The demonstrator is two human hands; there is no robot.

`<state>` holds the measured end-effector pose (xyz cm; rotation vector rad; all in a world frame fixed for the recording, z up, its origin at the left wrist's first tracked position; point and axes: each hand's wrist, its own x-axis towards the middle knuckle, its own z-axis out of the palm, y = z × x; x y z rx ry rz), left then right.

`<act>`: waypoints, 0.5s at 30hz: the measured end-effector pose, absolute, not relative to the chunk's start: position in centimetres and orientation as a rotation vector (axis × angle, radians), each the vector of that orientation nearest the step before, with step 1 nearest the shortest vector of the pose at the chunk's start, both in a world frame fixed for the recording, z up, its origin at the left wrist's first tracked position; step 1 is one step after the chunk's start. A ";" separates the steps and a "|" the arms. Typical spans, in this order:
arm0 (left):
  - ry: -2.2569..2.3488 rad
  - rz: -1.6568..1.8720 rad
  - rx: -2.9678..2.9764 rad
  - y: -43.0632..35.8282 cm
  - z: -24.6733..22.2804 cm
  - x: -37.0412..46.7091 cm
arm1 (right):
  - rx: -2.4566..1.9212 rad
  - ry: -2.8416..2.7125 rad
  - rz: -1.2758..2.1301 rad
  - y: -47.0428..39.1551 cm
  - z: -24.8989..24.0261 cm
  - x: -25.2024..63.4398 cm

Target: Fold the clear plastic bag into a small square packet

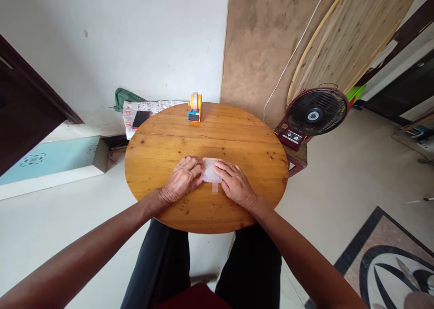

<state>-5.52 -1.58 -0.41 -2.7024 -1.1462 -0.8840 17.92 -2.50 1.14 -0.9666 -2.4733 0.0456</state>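
Observation:
A small whitish, translucent wrapped packet [211, 171] lies on the round wooden table [203, 214], between my two hands. My left hand [185, 178] has its fingers curled against the packet's left side. On the right side, my right hand [235, 182] rests its fingers on the packet's top and edge, thumb below. A strip of clear tape [215, 188] sticks out from the packet's near edge over the wood. What is inside the wrapping cannot be made out.
An orange and blue tape dispenser [195, 107] stands at the table's far edge. A dark fan [313, 115] is beyond the right edge. A printed white sack [130, 123] with a dark flat object [140, 118] is at the back left.

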 end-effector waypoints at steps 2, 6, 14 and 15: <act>-1.134 -0.905 -2.712 -1.7 -0.5 -5.9 | -0.966 -2.469 0.050 -2.4 1.1 17.9; -1.166 -0.926 -2.747 -1.5 -0.2 -5.9 | -0.917 -2.454 0.049 -2.1 0.7 18.1; -1.185 -0.989 -3.076 0.6 -0.4 -4.3 | -0.894 -2.373 0.206 -1.7 -0.1 18.3; -1.190 -1.061 -3.090 0.7 -0.5 -4.1 | -0.889 -2.363 0.229 -1.6 -0.2 18.2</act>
